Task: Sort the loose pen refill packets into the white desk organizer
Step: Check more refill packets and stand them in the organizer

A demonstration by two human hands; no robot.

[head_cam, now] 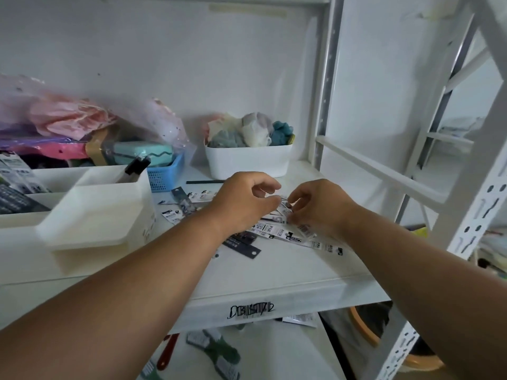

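Observation:
Several loose pen refill packets (pixel 290 233), long and narrow with black-and-white labels, lie scattered on the white shelf (pixel 288 272). More packets (pixel 181 207) lie to the left of my hands. My left hand (pixel 244 200) and my right hand (pixel 315 207) hover over the middle of the pile, fingers curled, together pinching one small packet (pixel 284 208) between them. The white desk organizer (pixel 93 212) stands at the left of the shelf, with packets standing in its rear compartments and a black pen (pixel 135 165) in one slot.
A blue mesh basket (pixel 164 174) and pink plastic bags (pixel 68 119) sit behind the organizer. A white tub (pixel 247 160) of cloth items stands at the back. A black stick (pixel 204 182) lies before it. Metal shelf uprights (pixel 326 91) rise at right. More items lie on the lower shelf.

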